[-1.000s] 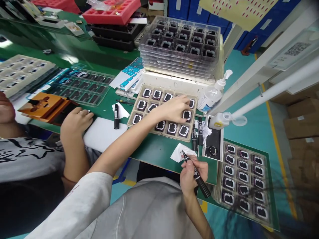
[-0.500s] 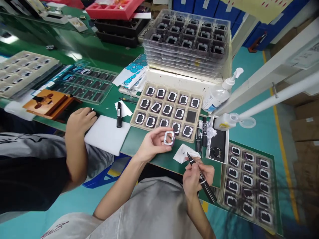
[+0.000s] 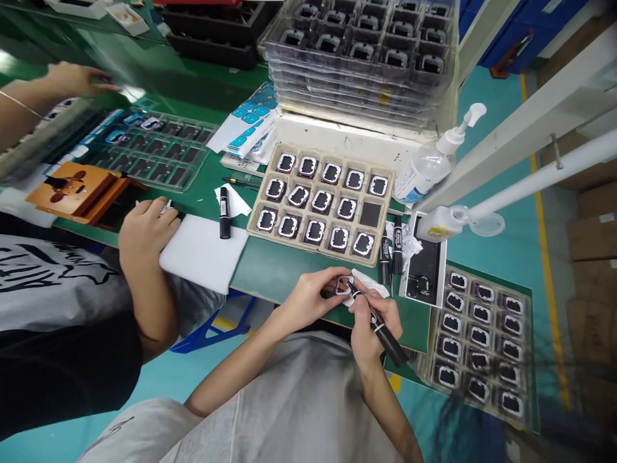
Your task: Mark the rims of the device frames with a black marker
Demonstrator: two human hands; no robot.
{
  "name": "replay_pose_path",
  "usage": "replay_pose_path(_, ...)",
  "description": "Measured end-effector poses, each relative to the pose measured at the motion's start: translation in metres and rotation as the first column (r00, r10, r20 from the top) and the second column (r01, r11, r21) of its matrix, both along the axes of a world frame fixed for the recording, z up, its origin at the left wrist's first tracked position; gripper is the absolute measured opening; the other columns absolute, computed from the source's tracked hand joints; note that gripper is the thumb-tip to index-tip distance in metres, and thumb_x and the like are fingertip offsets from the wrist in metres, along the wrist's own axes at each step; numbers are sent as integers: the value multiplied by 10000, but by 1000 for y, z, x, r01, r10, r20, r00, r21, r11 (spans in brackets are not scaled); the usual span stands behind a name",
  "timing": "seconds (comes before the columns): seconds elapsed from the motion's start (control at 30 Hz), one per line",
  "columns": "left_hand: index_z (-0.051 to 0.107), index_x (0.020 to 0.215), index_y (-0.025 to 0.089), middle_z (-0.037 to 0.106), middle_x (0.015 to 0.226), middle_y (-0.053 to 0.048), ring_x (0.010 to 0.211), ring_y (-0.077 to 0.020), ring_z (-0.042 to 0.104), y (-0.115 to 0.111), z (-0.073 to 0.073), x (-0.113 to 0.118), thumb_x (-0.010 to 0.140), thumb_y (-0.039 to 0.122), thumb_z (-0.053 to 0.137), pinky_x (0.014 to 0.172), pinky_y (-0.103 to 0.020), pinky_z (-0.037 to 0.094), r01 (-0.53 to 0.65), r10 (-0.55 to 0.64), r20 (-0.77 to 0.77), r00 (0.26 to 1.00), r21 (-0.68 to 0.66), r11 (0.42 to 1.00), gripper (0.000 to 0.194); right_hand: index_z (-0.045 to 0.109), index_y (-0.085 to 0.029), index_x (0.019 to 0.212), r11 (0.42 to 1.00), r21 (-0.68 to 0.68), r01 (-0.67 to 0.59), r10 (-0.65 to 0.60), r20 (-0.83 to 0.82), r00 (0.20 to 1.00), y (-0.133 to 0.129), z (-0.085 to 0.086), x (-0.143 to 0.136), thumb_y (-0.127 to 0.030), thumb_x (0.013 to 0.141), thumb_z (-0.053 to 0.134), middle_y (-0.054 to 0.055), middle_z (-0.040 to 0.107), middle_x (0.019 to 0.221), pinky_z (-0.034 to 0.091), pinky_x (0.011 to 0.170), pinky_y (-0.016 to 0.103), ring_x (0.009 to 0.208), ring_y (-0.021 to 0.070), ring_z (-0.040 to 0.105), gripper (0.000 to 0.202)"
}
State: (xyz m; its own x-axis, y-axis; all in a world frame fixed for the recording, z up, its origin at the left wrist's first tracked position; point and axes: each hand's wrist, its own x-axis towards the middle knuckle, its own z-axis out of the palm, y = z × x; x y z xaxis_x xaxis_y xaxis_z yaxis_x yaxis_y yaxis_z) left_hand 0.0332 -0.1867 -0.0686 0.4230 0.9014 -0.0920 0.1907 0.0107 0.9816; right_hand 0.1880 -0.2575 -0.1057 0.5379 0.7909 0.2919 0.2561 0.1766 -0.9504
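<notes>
Between its fingertips my left hand [image 3: 313,297] holds a small square frame with rounded corners [image 3: 341,285], near the table's front edge. My right hand [image 3: 373,321] grips a black marker pen [image 3: 387,336], its tip at the frame; whether it touches I cannot tell. Under and behind the frame lies a crumpled white tissue [image 3: 369,283], partly hidden by my hands. Just beyond, a beige compartment tray [image 3: 308,243] holds several similar frames, and one compartment at its right shows only a dark pad.
Two capped markers [image 3: 397,244] lie right of the tray, near a pump bottle [image 3: 424,170]. Stacked clear trays [image 3: 361,96] rise behind. Another full tray [image 3: 475,334] stands at right. A co-worker's hand [image 3: 147,231] rests beside a white foam sheet [image 3: 205,254] at left.
My hands have come together: the frame moved right and down, and the marker tip rose to it from the tissue. The co-worker's other arm now reaches across at far left.
</notes>
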Motion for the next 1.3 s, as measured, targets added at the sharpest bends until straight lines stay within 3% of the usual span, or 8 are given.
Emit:
replay_pose_path(0.13, 768, 1345, 380, 886, 1244, 9, 1077, -299, 883, -1, -1, 0, 999, 411, 813, 1039, -462, 754, 12, -10, -38, 999, 59, 998, 350, 670, -279, 952, 1000, -2, -8, 8, 33, 999, 1, 2, 0, -272, 916, 818, -68, 733, 699, 737, 963, 474, 1082, 326, 907, 152)
replay_pose_path(0.37, 756, 1371, 298, 883, 1241, -35, 1057, -285, 874, -2, -2, -1, 1037, 347, 795, 991, -399, 720, 40, -26, -100, 995, 133, 990, 340, 681, -257, 945, 1000, -7, 11, -11, 67, 998, 2, 3, 0, -282, 934, 824, -54, 746, 702, 742, 956, 450, 1079, 320, 908, 146)
replay_pose_path(0.57, 729, 1385, 209, 879, 1230, -77, 1064, -218, 863, -4, -6, -1, 1056, 242, 763, 976, -294, 682, 59, -30, -145, 989, 200, 978, 333, 696, -243, 956, 1000, 2, 8, -8, 70, 998, 4, 9, -2, -277, 955, 820, -56, 742, 695, 736, 973, 432, 1064, 299, 909, 129)
replay_pose_path(1.0, 736, 1386, 261, 889, 1218, -47, 1033, -222, 869, -4, -11, -1, 1077, 309, 755, 928, -312, 687, 66, -18, -172, 985, 274, 959, 313, 728, -259, 1005, 1000, 15, 9, -11, 108, 994, 1, 1, 2, -264, 966, 821, -66, 736, 700, 749, 944, 424, 1062, 277, 906, 101)
replay_pose_path(1.2, 747, 1406, 275, 891, 1205, -40, 1026, -226, 873, -6, -13, -2, 1089, 320, 756, 905, -297, 676, 69, -21, -170, 985, 281, 957, 320, 753, -241, 1041, 999, 49, -12, 2, 199, 980, 2, 7, 1, -266, 959, 828, 48, 905, 1057, 773, 884, 450, 963, 254, 899, 114)
replay_pose_path(1.3, 756, 1401, 286, 892, 1189, -36, 1011, -234, 875, -7, -13, -1, 1077, 312, 764, 907, -303, 680, 55, -9, -168, 986, 271, 961, 326, 761, -257, 1057, 997, 73, -12, -5, 239, 971, 4, 9, 1, -269, 966, 825, 55, 907, 1080, 779, 900, 448, 978, 245, 894, 112)
